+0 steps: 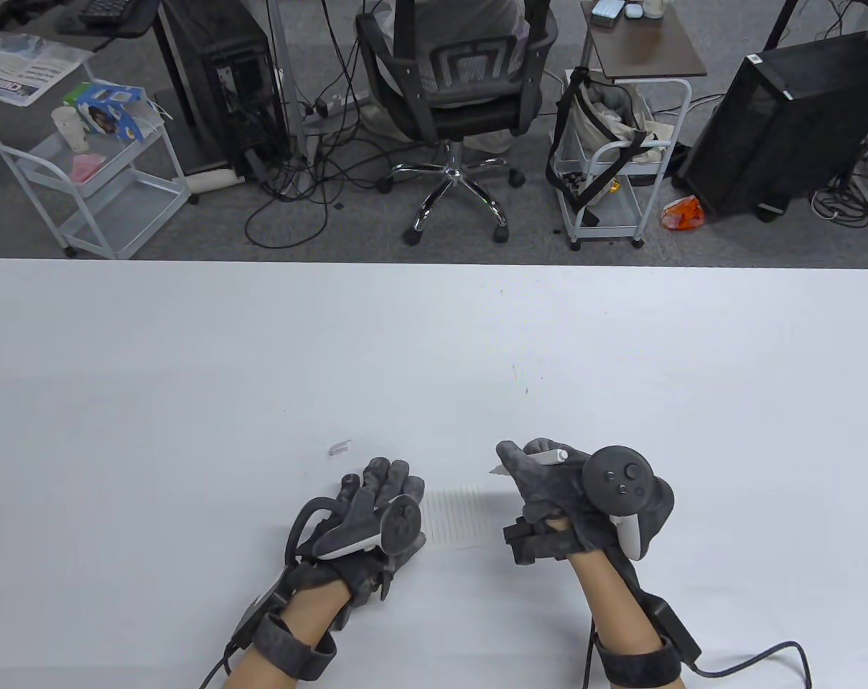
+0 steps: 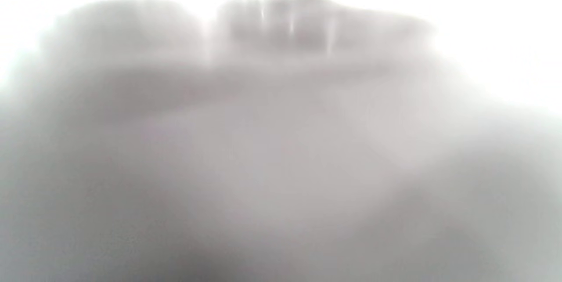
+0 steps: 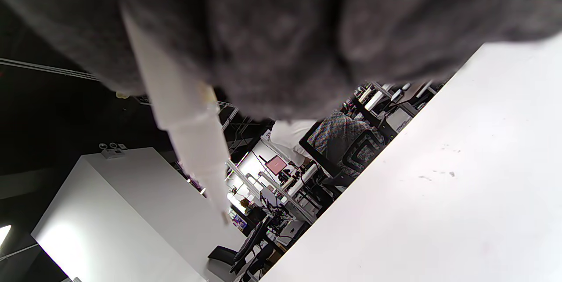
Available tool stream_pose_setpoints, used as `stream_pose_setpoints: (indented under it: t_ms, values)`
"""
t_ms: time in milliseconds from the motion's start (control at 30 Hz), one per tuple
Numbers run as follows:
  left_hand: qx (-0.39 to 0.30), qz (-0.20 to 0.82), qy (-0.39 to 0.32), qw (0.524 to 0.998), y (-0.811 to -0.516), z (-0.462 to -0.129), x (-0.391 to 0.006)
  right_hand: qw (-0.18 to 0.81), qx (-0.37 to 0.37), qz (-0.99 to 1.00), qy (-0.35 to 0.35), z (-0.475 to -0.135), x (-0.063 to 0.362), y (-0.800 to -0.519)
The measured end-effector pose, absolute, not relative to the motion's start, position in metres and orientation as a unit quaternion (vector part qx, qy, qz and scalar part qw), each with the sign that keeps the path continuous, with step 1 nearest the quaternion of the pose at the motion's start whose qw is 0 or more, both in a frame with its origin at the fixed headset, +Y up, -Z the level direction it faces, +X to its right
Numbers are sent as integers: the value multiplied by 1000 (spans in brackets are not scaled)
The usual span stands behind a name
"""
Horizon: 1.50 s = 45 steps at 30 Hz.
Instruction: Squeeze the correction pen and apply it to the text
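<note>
Blurred to grey haze throughout left wrist view; correction pen (image 3: 184,110) barrel buried under right-hand fingers (image 3: 281,31); printed text (image 1: 456,513) illegible.

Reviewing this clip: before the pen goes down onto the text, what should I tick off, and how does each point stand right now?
1. Cap off: ok. A small clear cap lies on the table, and the pen shows a bare tip in the right wrist view.
2. Pen held: ok. The right hand grips its barrel.
3. Paper steadied: ok. The left hand rests on the left edge of the paper.
4. Tip over the text: not ok. It points left, above the paper's top right corner and off the lines.
5. Fluid at the tip: cannot tell.
</note>
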<state>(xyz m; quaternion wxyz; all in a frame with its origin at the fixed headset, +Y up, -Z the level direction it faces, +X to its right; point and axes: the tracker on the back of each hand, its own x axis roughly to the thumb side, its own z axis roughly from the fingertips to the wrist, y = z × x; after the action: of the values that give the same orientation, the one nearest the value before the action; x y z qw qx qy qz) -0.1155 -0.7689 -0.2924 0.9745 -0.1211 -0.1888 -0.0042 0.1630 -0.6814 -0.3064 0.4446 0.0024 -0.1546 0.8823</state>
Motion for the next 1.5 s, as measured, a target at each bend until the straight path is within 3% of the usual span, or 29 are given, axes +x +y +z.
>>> stream_pose_setpoints:
  t_ms: [267,433,700,1033,1133,1500]
  values:
    - [-90,0,-92,992,-728,-318,-167,473,-13,869,-148,-309,172,-683]
    - [-88,-37,-35,995,-720,-338,-190,474,-17,868,-145,-309,173,-684]
    - [-112,-33,20,993,-741,-366,-207,470,-15,871,-140,-309,170,-685]
    - [-138,-64,37,988,-773,-386,-189,473,-13,872,-125,-312,169,-689]
    - [-141,-23,46,989,-772,-388,-189,475,-7,871,-127,-310,167,-687]
    - [-111,-49,18,992,-771,-382,-173,476,-1,870,-127,-309,165,-688]
